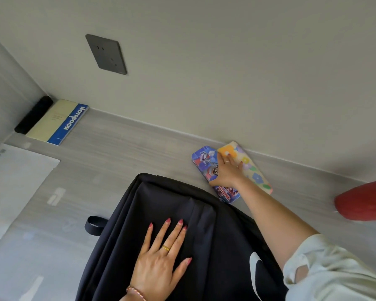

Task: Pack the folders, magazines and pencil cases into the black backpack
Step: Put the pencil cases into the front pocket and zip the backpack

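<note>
While two hands (227, 170) work, two pencil cases (245, 164) flank one backpack (215, 231).

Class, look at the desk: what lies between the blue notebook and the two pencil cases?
In the head view, only bare desk lies between the notebook and the pencil cases.
</note>
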